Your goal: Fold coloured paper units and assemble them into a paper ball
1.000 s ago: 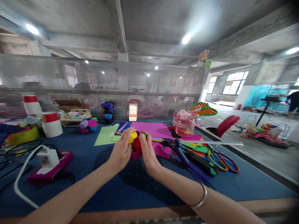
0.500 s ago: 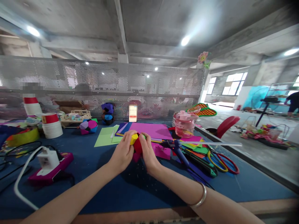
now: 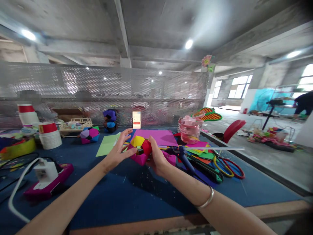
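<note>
A many-sided paper ball (image 3: 140, 160) with yellow, red and magenta faces is held above the blue table; a dark gap shows in its near side. My right hand (image 3: 157, 156) grips it from the right, thumb along the red face. My left hand (image 3: 119, 151) is beside its left side, fingers spread apart, with one fingertip close to or touching the ball near the gap. Behind it lie sheets of coloured paper (image 3: 158, 137). Just right of my right hand stands a glue gun (image 3: 182, 155) with a long clear stick in it.
Scissors (image 3: 230, 166) and a green-black cutter (image 3: 207, 168) lie at the right, before a pink jar (image 3: 189, 130). At the left are a power strip (image 3: 51, 182) with a white plug, stacked paper cups (image 3: 50, 137) and another paper ball (image 3: 89, 134). A phone (image 3: 136, 120) stands at the back.
My left hand has loosened from the ball and spread its fingers to the left. The ball has turned, showing its gap and magenta faces. The view has shifted slightly.
</note>
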`<action>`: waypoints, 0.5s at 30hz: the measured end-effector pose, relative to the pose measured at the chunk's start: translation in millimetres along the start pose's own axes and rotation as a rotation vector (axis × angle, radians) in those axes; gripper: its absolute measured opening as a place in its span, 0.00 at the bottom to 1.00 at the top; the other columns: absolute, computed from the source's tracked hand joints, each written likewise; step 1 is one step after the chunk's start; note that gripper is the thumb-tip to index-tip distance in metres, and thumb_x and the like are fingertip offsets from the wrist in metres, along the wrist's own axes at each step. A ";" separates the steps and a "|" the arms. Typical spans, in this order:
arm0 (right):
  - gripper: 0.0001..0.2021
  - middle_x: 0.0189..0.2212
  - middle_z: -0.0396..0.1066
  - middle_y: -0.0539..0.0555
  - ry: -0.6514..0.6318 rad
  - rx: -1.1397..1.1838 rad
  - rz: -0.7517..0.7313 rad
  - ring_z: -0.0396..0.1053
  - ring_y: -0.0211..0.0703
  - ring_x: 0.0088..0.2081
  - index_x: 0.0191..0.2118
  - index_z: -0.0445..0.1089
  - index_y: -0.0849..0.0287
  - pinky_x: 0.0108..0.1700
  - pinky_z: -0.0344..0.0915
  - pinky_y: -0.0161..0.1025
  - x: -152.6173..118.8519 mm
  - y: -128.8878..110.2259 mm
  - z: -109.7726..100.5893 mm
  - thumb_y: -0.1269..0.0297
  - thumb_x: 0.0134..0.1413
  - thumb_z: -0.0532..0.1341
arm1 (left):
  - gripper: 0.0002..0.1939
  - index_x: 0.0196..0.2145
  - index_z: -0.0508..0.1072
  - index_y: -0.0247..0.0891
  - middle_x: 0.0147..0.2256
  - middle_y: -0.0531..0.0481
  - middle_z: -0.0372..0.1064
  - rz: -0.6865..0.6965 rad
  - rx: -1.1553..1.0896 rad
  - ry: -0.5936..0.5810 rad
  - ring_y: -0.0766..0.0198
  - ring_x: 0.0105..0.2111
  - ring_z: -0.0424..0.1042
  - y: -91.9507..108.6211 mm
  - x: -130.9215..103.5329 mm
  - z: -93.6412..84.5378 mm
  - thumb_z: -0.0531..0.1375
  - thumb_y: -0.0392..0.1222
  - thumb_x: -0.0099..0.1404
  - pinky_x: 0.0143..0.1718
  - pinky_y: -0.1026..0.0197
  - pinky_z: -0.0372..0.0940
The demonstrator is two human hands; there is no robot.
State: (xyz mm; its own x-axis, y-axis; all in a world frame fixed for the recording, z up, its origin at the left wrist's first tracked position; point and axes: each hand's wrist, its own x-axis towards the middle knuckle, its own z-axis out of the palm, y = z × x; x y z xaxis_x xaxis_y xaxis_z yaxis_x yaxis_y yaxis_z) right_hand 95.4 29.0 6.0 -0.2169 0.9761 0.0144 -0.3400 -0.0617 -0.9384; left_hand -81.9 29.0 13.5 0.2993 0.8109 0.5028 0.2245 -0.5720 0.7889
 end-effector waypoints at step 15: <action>0.34 0.38 0.76 0.57 -0.050 -0.081 -0.008 0.73 0.46 0.32 0.49 0.73 0.54 0.30 0.73 0.44 -0.9 -12.9 -8.3 0.31 0.57 0.48 | 0.39 0.63 0.55 0.49 0.62 0.41 0.60 -0.272 -0.386 -0.014 0.49 0.54 0.69 10.5 2.9 -2.6 0.67 0.50 0.58 0.44 0.54 0.72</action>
State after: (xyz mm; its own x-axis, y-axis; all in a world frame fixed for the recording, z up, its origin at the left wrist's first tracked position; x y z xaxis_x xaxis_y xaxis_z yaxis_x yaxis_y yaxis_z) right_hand 107.6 30.6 15.2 -0.2607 0.9647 0.0372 -0.2668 -0.0350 -0.9631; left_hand -81.1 25.6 24.1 0.2908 0.9218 0.2565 -0.0634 -0.2490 0.9664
